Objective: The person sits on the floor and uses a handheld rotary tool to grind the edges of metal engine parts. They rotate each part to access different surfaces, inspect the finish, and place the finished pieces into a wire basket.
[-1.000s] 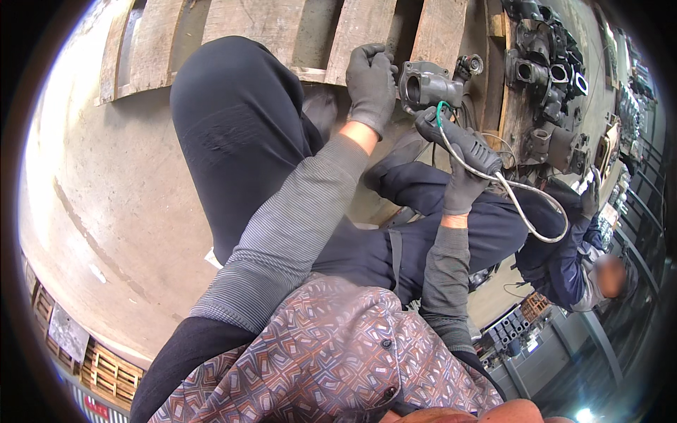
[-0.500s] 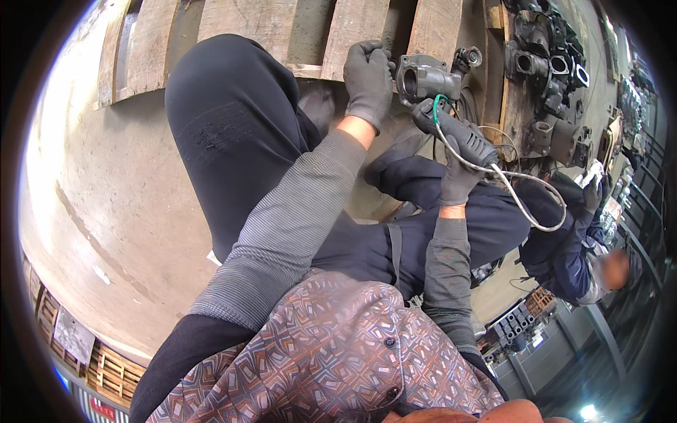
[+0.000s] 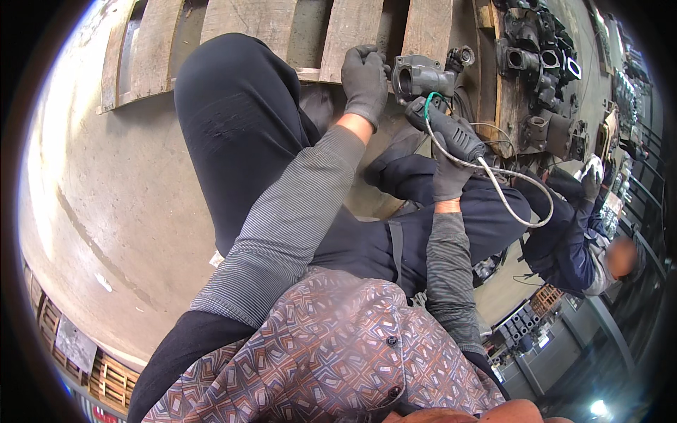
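My left hand (image 3: 364, 86), in a dark grey work glove, is closed with curled fingers right beside a dark metal casting (image 3: 427, 80). Whether it grips something is hidden behind the fingers. The casting has a round opening and a flanged end, and lies at the edge of the wooden pallet. My right hand (image 3: 450, 169), gloved the same way, is wrapped around a black corded grinder (image 3: 462, 139). The grinder's front end points toward the casting and lies just below it. A pale cable (image 3: 539, 223) loops from its rear, and green wrapping shows near its front.
The slatted wooden pallet (image 3: 254, 21) spans the top. More dark castings (image 3: 525, 60) are piled at the upper right beside a wooden block. A co-worker (image 3: 571, 254) sits at the right with a white cloth. Concrete floor (image 3: 127, 211) lies at the left.
The view has shifted slightly. My right hand and the grinder sit a little further left, and the cable loop has moved with them. My left hand stays closed beside the casting.
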